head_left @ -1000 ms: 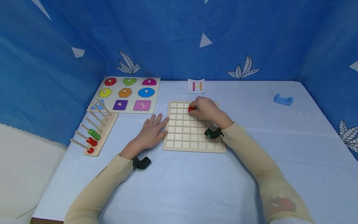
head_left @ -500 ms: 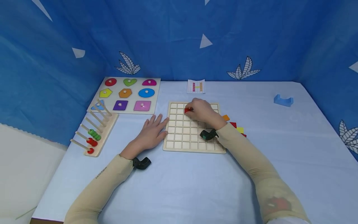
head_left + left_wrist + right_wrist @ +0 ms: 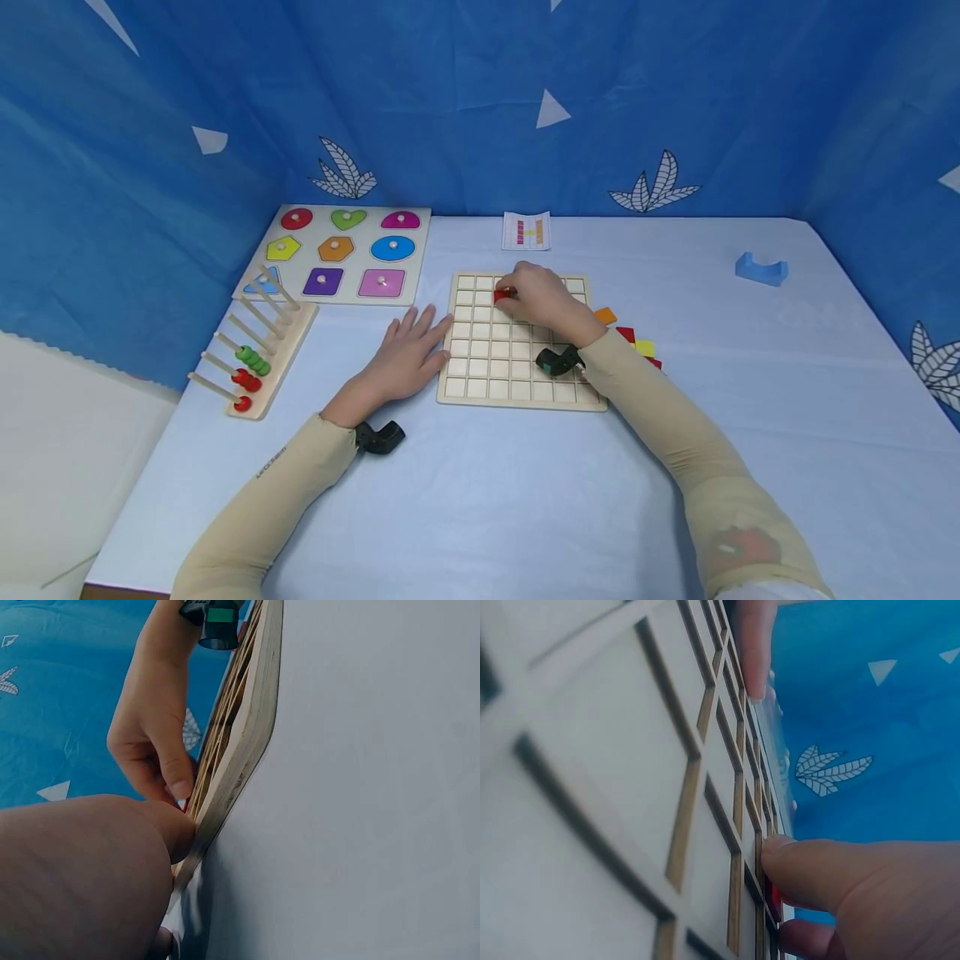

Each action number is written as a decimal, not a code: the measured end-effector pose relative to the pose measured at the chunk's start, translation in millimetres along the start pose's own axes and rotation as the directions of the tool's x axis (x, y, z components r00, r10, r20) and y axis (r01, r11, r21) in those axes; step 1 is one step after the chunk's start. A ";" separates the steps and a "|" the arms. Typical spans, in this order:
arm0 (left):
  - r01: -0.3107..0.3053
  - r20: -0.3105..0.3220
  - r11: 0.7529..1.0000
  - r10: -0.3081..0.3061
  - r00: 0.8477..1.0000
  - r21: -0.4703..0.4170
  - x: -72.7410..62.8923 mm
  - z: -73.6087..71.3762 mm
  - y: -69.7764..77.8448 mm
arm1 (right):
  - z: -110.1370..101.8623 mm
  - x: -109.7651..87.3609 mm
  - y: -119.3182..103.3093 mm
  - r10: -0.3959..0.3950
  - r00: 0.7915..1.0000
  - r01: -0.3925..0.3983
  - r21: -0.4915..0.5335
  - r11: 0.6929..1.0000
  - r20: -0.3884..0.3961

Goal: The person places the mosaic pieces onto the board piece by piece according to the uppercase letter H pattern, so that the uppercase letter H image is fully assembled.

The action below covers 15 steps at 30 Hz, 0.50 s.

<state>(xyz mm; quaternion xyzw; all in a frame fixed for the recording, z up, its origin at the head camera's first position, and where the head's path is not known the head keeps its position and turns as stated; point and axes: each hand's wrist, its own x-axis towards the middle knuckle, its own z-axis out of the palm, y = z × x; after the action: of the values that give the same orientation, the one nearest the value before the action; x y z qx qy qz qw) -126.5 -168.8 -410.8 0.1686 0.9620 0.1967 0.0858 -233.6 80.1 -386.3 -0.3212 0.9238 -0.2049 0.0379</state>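
Observation:
A square wooden grid board (image 3: 480, 367) lies flat on the table, most of its visible cells bare. My right hand (image 3: 542, 296) is over its upper part, pinching a small red tile (image 3: 501, 297) between thumb and fingers, at a cell near the far edge. The right wrist view shows the thumb (image 3: 810, 870) on the red tile (image 3: 773, 901), right at the grid. My left hand (image 3: 405, 360) lies palm down with fingers spread, fingertips at the board's left edge. In the left wrist view, the board's thick side (image 3: 247, 742) runs past the left thumb.
Loose red, yellow tiles (image 3: 644, 347) and an orange tile (image 3: 605, 316) lie right of the board, partly behind the sleeve. A pattern card (image 3: 527, 232) lies behind it. Leftward are a shape puzzle (image 3: 352, 271) and a bead peg rack (image 3: 288, 354); far right, a blue curved block (image 3: 761, 269).
My right hand has shifted slightly left with the red tile, uncovering the loose tiles beside the sleeve. Over the last half second it barely moves. The left hand has stayed put.

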 end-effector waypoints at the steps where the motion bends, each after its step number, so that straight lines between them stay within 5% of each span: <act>1: 0.001 0.001 1.000 -0.001 1.000 0.001 0.0 -0.2 0.4 | -0.1 -0.3 0.1 -0.001 1.000 0.001 0.001 1.000 -0.001; 15: 0.013 0.012 1.000 -0.013 1.000 0.008 1.0 -0.3 0.6 | 0.7 -0.4 0.1 -0.011 1.000 0.010 -0.011 1.000 -0.019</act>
<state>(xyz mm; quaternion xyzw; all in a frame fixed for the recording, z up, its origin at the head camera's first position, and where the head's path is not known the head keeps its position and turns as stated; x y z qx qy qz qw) -127.4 -168.0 -410.4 0.1640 0.9633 0.1914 0.0923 -233.2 80.2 -387.0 -0.3242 0.9235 -0.2033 0.0262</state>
